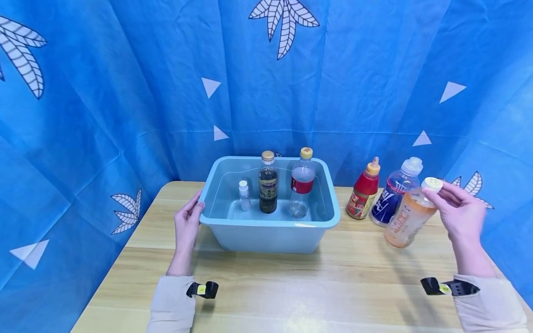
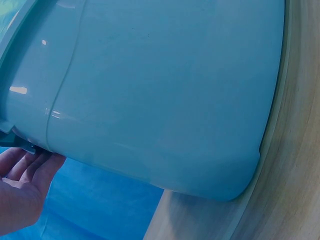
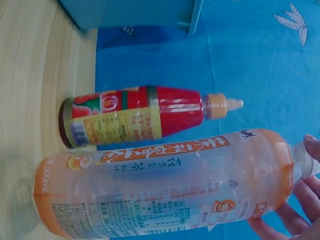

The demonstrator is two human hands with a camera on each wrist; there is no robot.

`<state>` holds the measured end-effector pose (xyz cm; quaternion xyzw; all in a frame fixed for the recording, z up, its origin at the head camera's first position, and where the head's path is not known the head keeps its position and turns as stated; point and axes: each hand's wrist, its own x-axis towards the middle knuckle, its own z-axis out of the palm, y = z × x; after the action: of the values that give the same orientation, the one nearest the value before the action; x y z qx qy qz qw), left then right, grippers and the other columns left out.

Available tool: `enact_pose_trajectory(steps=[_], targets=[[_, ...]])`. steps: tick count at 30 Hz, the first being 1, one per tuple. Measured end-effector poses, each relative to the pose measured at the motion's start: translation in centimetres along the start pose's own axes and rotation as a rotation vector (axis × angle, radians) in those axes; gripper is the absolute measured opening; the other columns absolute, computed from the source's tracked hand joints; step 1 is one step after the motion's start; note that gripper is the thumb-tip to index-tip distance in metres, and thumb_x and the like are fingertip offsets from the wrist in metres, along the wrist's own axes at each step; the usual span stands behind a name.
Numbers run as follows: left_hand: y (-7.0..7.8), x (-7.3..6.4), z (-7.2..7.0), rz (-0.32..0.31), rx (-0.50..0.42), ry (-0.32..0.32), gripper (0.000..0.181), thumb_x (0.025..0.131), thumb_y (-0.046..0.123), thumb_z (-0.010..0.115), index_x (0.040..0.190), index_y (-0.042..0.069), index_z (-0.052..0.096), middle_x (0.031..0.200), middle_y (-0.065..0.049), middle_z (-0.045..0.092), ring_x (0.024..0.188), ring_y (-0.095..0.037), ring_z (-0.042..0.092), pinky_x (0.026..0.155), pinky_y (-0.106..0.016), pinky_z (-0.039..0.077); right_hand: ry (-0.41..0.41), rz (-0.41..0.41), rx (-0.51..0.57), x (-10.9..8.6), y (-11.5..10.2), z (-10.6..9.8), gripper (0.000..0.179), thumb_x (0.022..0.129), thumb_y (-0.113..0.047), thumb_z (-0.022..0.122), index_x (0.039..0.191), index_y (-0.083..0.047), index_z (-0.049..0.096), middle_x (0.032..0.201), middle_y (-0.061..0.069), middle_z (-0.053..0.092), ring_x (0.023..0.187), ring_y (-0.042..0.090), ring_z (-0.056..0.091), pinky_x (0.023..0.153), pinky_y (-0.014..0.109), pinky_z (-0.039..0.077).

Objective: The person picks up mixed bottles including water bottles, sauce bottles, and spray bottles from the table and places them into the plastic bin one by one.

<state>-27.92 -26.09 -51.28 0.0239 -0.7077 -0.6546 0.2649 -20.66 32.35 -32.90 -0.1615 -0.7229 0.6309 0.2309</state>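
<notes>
My right hand pinches an orange-labelled plastic drink bottle by its white-capped neck, and the bottle leans with its base toward the left. In the right wrist view the bottle fills the lower half, fingers round its neck. My left hand grips the left rim of a light blue plastic tub; the left wrist view has its fingers under that rim. Inside the tub stand a small white-capped bottle, a dark sauce bottle and a clear bottle with a red label.
Right of the tub, a red squeeze sauce bottle stands on the wooden table. Beside it is a blue-labelled drink bottle, partly behind the orange-labelled one. A blue patterned curtain hangs behind and along the left side.
</notes>
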Motion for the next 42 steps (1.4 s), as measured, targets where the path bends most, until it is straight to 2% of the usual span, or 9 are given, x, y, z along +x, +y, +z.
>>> enact_pose_trajectory(steps=[6,12,17,21,26,32,42], targets=[[0.0,-0.1,0.0,-0.012,0.012,0.001,0.039,0.084,0.041,0.057,0.121,0.033,0.054,0.121,0.006,0.055,0.106,-0.015,0.054,0.077,-0.029,0.049,-0.044,-0.070,-0.052,-0.8,-0.7,0.9,0.040,0.069,-0.016,0.076,0.108,-0.016,0.065,0.073,-0.023,0.061,0.069,-0.008,0.058,0.059,0.004,0.043],[-0.4,0.2,-0.1,0.000,0.004,-0.005,0.039,0.084,0.040,0.057,0.122,0.031,0.054,0.121,0.005,0.055,0.106,-0.015,0.054,0.078,-0.028,0.049,-0.063,-0.111,-0.195,-1.5,-1.6,1.6,0.045,0.072,-0.024,0.073,0.115,-0.014,0.061,0.076,-0.028,0.058,0.073,-0.010,0.056,0.062,0.003,0.042],[-0.3,0.4,0.0,0.002,-0.013,-0.008,0.039,0.084,0.039,0.058,0.122,0.031,0.055,0.121,0.005,0.054,0.107,-0.015,0.053,0.078,-0.027,0.049,-0.097,-0.150,-0.254,-1.9,-2.5,2.2,0.049,0.074,-0.027,0.071,0.119,-0.012,0.058,0.080,-0.028,0.057,0.078,-0.010,0.054,0.065,0.003,0.041],[-0.2,0.3,0.0,-0.005,-0.024,-0.013,0.040,0.084,0.039,0.058,0.122,0.029,0.055,0.122,0.005,0.054,0.108,-0.015,0.053,0.079,-0.027,0.048,-0.129,-0.168,-0.269,-2.2,-3.1,2.7,0.049,0.076,-0.029,0.069,0.120,-0.012,0.057,0.083,-0.028,0.056,0.082,-0.008,0.053,0.067,0.005,0.040],[0.0,0.2,0.0,-0.016,-0.022,-0.015,0.040,0.084,0.040,0.058,0.122,0.030,0.055,0.123,0.006,0.053,0.107,-0.014,0.053,0.079,-0.027,0.048,-0.149,-0.231,-0.281,-2.5,-3.8,3.4,0.047,0.076,-0.027,0.069,0.119,-0.011,0.058,0.081,-0.029,0.056,0.083,-0.008,0.052,0.066,0.007,0.041],[0.1,0.2,0.0,-0.011,-0.035,-0.014,0.039,0.084,0.039,0.058,0.121,0.030,0.055,0.122,0.005,0.054,0.107,-0.015,0.053,0.079,-0.028,0.048,-0.171,-0.315,-0.250,-2.8,-5.0,4.2,0.043,0.076,-0.022,0.070,0.116,-0.010,0.060,0.083,-0.027,0.058,0.085,-0.006,0.054,0.067,0.005,0.042],[-0.1,0.3,-0.1,-0.012,-0.026,-0.014,0.038,0.084,0.040,0.057,0.121,0.031,0.055,0.123,0.006,0.053,0.108,-0.014,0.053,0.079,-0.028,0.048,-0.218,-0.403,-0.225,-3.5,-7.2,5.3,0.039,0.077,-0.017,0.069,0.114,-0.010,0.061,0.087,-0.021,0.062,0.087,-0.001,0.056,0.067,0.008,0.044]])
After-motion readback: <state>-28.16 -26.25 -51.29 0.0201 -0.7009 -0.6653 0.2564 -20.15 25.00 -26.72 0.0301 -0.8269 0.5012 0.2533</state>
